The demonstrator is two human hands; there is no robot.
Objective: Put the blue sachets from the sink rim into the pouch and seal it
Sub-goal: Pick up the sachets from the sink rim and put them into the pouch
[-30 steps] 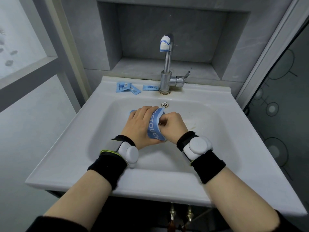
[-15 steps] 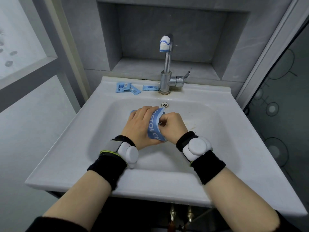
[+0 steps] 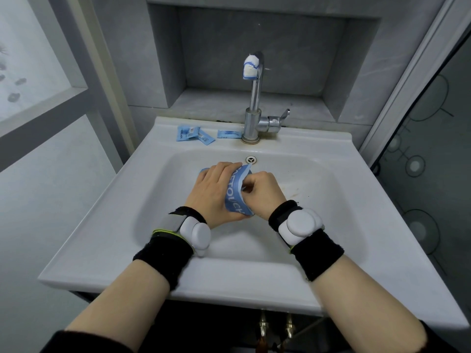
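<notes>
A blue pouch with white lettering is held over the sink basin between both hands. My left hand wraps its left side and my right hand pinches its right edge near the top. Much of the pouch is hidden by my fingers. Three blue sachets lie on the back rim of the white sink, left of the tap: two overlapping ones and a single one close to the tap base.
A chrome tap with a side lever stands at the back middle of the rim, its spout wrapped in white cloth. The overflow hole sits just beyond my fingers. A grey recessed ledge runs behind the sink.
</notes>
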